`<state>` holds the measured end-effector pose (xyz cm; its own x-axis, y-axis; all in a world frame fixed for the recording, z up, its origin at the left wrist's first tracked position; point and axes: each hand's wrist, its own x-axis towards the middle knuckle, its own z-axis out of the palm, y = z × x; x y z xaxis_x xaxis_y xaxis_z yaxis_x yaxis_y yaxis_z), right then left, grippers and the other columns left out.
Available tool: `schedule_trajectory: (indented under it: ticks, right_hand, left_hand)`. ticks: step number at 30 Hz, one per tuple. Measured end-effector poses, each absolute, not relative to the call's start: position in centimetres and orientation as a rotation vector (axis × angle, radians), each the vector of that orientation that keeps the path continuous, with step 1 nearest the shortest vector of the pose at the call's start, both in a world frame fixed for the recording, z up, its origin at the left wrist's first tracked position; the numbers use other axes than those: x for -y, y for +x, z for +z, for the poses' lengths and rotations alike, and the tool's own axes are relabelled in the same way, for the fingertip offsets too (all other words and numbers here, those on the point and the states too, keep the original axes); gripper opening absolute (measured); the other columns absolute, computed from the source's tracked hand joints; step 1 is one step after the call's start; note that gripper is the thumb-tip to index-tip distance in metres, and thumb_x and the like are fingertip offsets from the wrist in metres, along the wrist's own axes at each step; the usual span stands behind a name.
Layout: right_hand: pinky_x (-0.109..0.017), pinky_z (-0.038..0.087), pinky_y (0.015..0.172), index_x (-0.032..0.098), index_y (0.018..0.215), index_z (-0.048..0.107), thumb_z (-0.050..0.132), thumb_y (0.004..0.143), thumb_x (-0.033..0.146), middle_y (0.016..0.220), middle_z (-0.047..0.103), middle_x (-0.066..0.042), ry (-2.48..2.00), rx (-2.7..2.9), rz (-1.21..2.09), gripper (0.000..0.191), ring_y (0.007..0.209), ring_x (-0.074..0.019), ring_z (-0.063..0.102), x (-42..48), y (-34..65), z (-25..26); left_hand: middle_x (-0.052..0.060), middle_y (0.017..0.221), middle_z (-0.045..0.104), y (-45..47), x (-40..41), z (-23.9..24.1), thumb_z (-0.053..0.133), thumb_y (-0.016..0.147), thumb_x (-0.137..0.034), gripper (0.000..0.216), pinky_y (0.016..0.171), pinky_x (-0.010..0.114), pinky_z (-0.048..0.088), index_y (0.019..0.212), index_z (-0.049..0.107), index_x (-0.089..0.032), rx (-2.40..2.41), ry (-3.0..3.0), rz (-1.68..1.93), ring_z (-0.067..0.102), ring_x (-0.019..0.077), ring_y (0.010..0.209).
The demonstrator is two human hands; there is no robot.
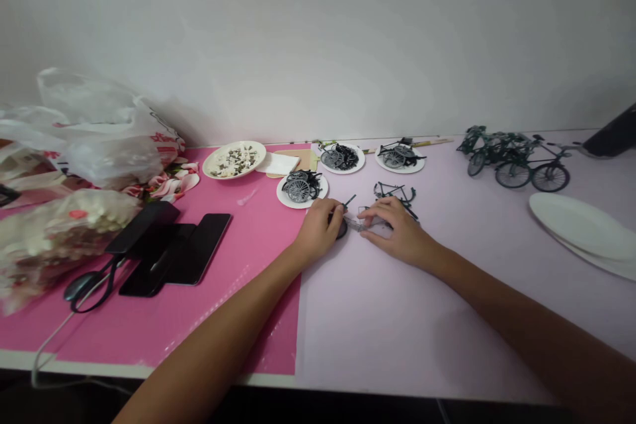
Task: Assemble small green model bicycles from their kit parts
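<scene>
Close to the middle of the table, my left hand [318,228] is closed in a pinch on a dark miniature bicycle part [342,230], with a thin green rod sticking up beside the fingers. A grey wire-like part [356,224] spans the space between my hands. The thumb and fingers of my right hand [397,230] curve around its right end, with a gap between the tips. Just behind the right hand lies a dark green miniature bicycle frame [395,192], partly hidden by the fingers. A small white plate [281,197] with spoked wheels and dark parts stands beyond my left hand.
Two more small plates [362,162] [421,163] of bicycle parts stand by the wall. Assembled miniature bicycles [514,162] are at the back right, near oval white plates [586,225]. Leftward are a bowl [211,169], phones [201,248], a black box [144,228] and plastic bags [99,132].
</scene>
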<state>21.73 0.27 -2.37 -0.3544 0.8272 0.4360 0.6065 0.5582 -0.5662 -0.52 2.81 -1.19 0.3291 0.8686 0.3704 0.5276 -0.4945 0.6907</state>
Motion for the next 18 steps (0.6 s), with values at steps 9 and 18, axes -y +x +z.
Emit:
schedule_trajectory:
  ticks: [9,18]
  right_hand:
    - [-0.054,0.051,0.109,0.027,0.122,0.071,0.069,0.092,0.020,0.110,0.070,-0.010,-1.223,2.034,0.469,0.031,0.122,-0.0302,0.060,-0.7,22.1,-3.4]
    - [-0.054,0.051,0.095,0.027,0.112,0.072,0.058,0.094,0.009,0.096,0.073,-0.010,-1.280,2.135,0.266,0.030,0.109,-0.0336,0.057,-0.8,21.7,-4.2]
  left_hand:
    - [0.008,0.094,0.073,-0.6,-2.8,-1.2,0.043,0.105,-0.030,0.029,0.096,0.041,0.049,0.089,0.065,-0.021,-1.222,2.157,0.999,0.064,0.0254,0.098]
    - [0.008,0.093,0.073,-0.5,-2.8,-1.1,0.043,0.106,-0.029,0.029,0.094,0.041,0.049,0.089,0.065,-0.021,-1.231,2.178,0.996,0.063,0.0251,0.094]
